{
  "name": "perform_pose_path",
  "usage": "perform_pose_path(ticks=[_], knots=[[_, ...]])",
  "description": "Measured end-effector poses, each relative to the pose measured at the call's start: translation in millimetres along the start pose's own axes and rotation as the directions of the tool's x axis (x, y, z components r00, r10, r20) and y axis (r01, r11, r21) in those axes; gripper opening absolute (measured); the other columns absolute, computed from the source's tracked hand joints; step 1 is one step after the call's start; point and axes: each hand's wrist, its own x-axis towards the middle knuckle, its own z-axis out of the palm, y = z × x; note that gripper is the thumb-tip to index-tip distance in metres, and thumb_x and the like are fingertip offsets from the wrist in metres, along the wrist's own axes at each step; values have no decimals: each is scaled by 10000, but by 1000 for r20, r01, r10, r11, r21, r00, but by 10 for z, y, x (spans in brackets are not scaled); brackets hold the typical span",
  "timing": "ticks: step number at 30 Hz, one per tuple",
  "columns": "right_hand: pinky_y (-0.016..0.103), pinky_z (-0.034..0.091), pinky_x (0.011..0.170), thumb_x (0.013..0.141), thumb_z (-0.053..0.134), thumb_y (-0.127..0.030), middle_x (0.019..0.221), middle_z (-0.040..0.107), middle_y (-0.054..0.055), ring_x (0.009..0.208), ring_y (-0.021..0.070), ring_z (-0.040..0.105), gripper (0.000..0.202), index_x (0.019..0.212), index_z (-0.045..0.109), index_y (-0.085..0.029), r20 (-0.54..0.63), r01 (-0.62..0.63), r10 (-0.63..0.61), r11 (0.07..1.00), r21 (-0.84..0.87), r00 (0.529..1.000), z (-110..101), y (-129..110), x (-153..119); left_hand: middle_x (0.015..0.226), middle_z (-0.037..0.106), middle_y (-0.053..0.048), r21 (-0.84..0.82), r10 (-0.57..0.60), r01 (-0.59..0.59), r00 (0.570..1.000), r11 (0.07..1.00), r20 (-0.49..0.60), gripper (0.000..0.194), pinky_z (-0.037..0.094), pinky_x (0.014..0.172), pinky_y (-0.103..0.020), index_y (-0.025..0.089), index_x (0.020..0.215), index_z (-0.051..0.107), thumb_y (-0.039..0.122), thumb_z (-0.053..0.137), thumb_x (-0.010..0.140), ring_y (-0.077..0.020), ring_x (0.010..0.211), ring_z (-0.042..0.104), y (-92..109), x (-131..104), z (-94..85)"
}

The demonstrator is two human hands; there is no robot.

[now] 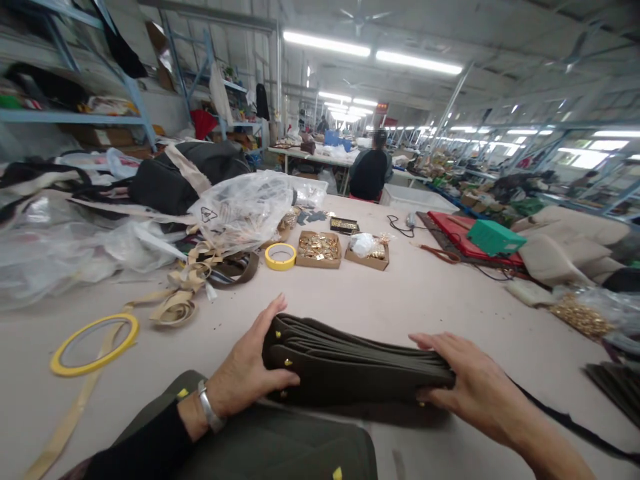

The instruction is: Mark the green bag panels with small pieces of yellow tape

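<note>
A stack of dark olive fabric panels [350,373] stands on its long edge on the table, its layers fanned slightly at the top. Small brass-coloured fittings and bits of yellow tape show on its front panel. At the stack's left end my left hand [250,360] grips it, thumb in front and fingers behind. My right hand [465,373] clasps the opposite end in the same way. Nearer to me, below the left hand, lies a larger dark olive piece [280,443] with yellow tape marks.
Yellow tape rolls [95,345], tan webbing [175,303] and plastic bags [245,207] lie left. Cardboard boxes of gold hardware [319,250] sit ahead. A green box [497,238] rests on a red board at right, near a bag of brass pieces [580,315]. Beyond, a person [371,170] sits.
</note>
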Motion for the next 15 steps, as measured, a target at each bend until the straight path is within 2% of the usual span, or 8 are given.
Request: perform_pose_path(ticks=[3,5,8,10,13,15], knots=[[460,448,938,646,747,-312,1137,647,70,1050,308,576,609,1231,579,-289,8,14,-14,1000,9,1000,-24,-79,23,1500,322,-98,116,79,-75,996,990,-34,916,252,1161,-495,265,1433,255,247,752,664,-297,1388,311,17,30,-17],[446,448,948,650,756,-325,1175,633,66,1072,303,573,624,1245,570,-297,14,5,-6,999,53,1000,-44,-74,12,1499,325,-89,157,127,-121,991,980,-34,901,257,1163,-484,269,1417,278,242,758,655,-292,1394,300,61,28,-32],[450,415,1002,669,757,-363,1231,615,60,1160,317,537,604,1241,572,-300,-19,-14,18,988,152,1000,-74,64,-57,1482,350,-96,138,119,-116,993,984,-13,942,315,1138,-477,265,1421,266,222,767,624,-294,1340,393,89,16,-33],[483,349,1064,695,741,-406,1256,610,71,1240,336,483,587,1241,570,-280,-98,-50,76,969,241,992,-76,200,-140,1475,365,-95,123,82,-79,996,989,-25,929,340,1121,-482,267,1422,272,233,754,629,-301,1315,428,58,5,-14],[498,302,1096,735,697,-462,1285,597,95,1276,332,459,559,1230,566,-237,-270,-72,200,904,421,942,27,325,-284,1460,403,-72,123,30,-19,996,992,-89,898,327,1122,-509,295,1426,271,322,737,659,-320,1328,410,-37,-19,56],[465,354,1065,793,621,-495,1232,631,106,1213,302,528,492,1192,578,-209,-386,-39,306,824,566,870,187,312,-331,1441,438,-50,110,11,3,992,994,-125,869,346,1113,-510,319,1410,294,392,732,663,-328,1314,430,-105,-36,122]])
